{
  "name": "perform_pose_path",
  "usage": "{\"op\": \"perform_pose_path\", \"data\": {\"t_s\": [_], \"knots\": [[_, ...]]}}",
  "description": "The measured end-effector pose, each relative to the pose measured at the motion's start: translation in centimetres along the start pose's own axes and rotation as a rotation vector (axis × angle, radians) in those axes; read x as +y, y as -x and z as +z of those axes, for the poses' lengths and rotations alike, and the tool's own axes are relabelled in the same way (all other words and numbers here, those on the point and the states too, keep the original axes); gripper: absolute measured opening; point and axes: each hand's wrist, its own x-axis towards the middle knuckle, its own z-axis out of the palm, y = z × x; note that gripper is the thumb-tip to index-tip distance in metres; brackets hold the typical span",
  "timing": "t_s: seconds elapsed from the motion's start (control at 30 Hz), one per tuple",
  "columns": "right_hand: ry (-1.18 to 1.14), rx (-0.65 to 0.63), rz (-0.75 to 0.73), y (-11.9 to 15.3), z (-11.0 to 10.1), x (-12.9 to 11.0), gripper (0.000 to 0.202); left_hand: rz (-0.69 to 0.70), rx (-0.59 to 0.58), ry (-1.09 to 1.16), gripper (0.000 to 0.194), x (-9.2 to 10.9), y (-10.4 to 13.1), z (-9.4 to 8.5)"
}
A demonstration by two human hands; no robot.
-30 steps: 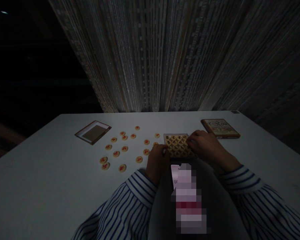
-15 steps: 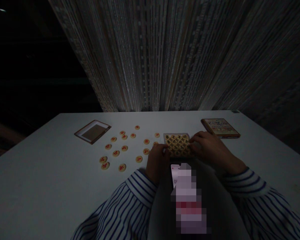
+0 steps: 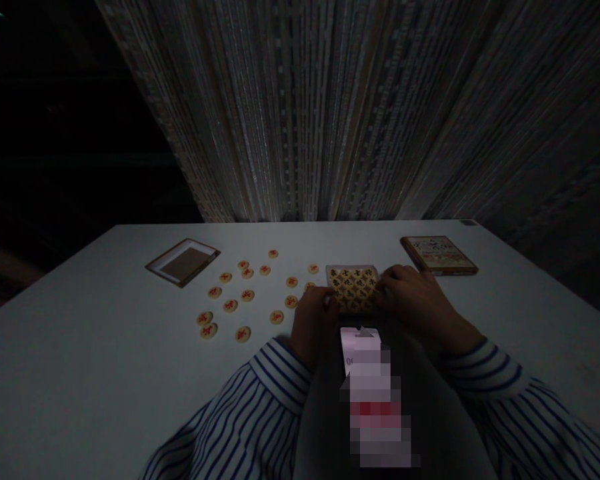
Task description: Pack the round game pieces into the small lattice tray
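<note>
A shallow clear tray [image 3: 328, 271] lies in front of me, filled with rows of round Chinese chess pieces [image 3: 353, 283] that bear black characters. My left hand [image 3: 314, 321] is closed at the tray's left edge, fingertips on its side. From the other side my right hand [image 3: 414, 300] grips the right edge, its fingers bent over the end of the rows. Left of the tray, several loose pieces with red characters [image 3: 247, 295] are scattered, one partly behind my left hand. The light is dim, so the exact finger contact is hard to see.
On the white table [image 3: 105, 347], an open box part [image 3: 183, 261] sits at the far left and a printed box lid [image 3: 440, 255] at the far right. A lit phone [image 3: 350, 343] is below the tray. A string curtain [image 3: 300, 120] hangs behind.
My right hand's fingers have shifted slightly left and inward along the tray's right edge. The whole view has moved a little; tray, loose pieces and left hand keep their places.
</note>
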Motion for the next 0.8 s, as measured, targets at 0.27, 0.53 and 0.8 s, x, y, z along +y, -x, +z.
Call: {"op": "perform_pose_path", "data": {"t_s": [0.27,0.53,0.8], "knots": [[0.015,-0.012,0.002,-0.05,0.09,-0.04,0.025,-0.003,-0.008,-0.001,0.018,0.05,-0.01,-0.04],[0.024,-0.017,0.012,-0.11,0.22,-0.1,0.028,-0.014,-0.013,-0.001,0.019,0.22,0.01,-0.16],[0.035,-0.033,0.024,-0.17,0.13,-0.13,0.029,0.007,0.002,-0.005,0.018,0.12,-0.02,-0.07]]}}
